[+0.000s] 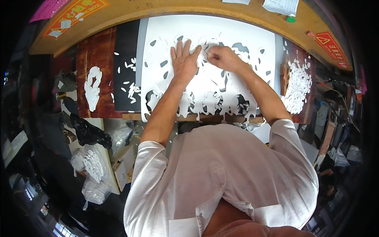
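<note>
A large white sheet [237, 29] with cut-out shapes and holes lies on the bench in front of me. My left hand [184, 62] rests flat on it, palm down, fingers spread. Just to its right, my right hand [224, 58] is closed over the sheet, with curled fingers at a curved cut line. What its fingers hold, if anything, is hidden. Along the sheet's near edge, larger cut openings leave thin ragged strips hanging over the bench edge, and small white slips lie in some of those openings.
A stack of cut white pieces [92, 93] lies on the red-brown bench [94, 51] at left. Many small white offcuts [299, 89] are heaped at right beside a brown shaped block [284, 77]. A yellow machine beam [189, 8] spans the far side. Bundled white pieces [93, 166] sit lower left.
</note>
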The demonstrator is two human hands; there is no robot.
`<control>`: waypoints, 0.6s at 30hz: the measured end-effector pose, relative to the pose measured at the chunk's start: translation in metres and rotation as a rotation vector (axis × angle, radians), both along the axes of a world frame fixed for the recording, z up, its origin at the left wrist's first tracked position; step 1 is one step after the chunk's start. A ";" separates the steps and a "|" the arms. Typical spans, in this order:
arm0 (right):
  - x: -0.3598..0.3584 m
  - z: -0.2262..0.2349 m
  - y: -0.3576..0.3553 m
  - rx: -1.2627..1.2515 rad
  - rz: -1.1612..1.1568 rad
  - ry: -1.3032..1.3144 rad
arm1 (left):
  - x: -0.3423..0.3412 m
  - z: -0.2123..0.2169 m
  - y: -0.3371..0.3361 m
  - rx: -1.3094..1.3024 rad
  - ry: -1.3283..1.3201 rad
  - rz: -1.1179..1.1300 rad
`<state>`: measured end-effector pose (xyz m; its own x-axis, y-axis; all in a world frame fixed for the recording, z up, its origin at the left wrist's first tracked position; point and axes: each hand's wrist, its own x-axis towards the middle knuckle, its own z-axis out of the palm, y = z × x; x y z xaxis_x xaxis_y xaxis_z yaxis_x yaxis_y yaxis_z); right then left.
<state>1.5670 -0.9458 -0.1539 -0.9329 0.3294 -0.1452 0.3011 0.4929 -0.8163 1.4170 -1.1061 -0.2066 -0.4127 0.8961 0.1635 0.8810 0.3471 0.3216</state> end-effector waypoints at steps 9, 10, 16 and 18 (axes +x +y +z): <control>0.054 0.016 -0.034 0.189 0.098 0.130 | 0.019 0.015 -0.014 0.161 -0.042 -0.033; 0.048 0.008 -0.033 0.200 0.119 0.114 | 0.024 0.014 -0.018 0.164 -0.043 -0.042; 0.035 -0.016 -0.029 0.273 0.304 0.104 | 0.031 0.000 -0.026 0.181 0.013 -0.042; 0.035 -0.015 -0.023 0.284 0.352 0.154 | 0.028 -0.001 -0.024 0.171 0.006 -0.033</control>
